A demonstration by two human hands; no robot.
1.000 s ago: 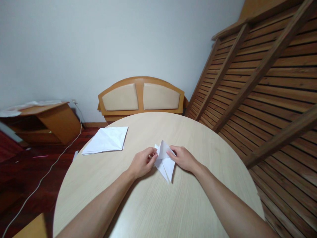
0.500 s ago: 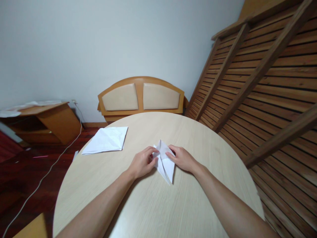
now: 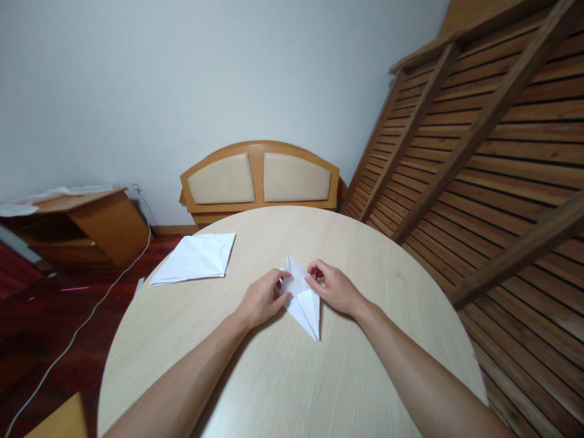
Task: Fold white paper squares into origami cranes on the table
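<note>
A small folded white paper figure (image 3: 303,299) lies on the round pale wooden table (image 3: 283,377), its pointed tip toward me. My left hand (image 3: 262,300) pinches its left edge with curled fingers. My right hand (image 3: 333,287) pinches an upper flap of the same paper on the right side. Both hands rest on the tabletop, close together.
A stack of creased white sheets (image 3: 196,258) lies at the table's far left. Behind the table stands a padded wooden headboard (image 3: 260,177) against the wall. A slatted wooden frame (image 3: 479,158) leans at the right. A low wooden cabinet (image 3: 86,222) and a cable (image 3: 77,328) occupy the floor at left.
The raised flap of the paper has been pressed down flatter. My right hand's fingers have moved up and curled into a pinch on the upper flap.
</note>
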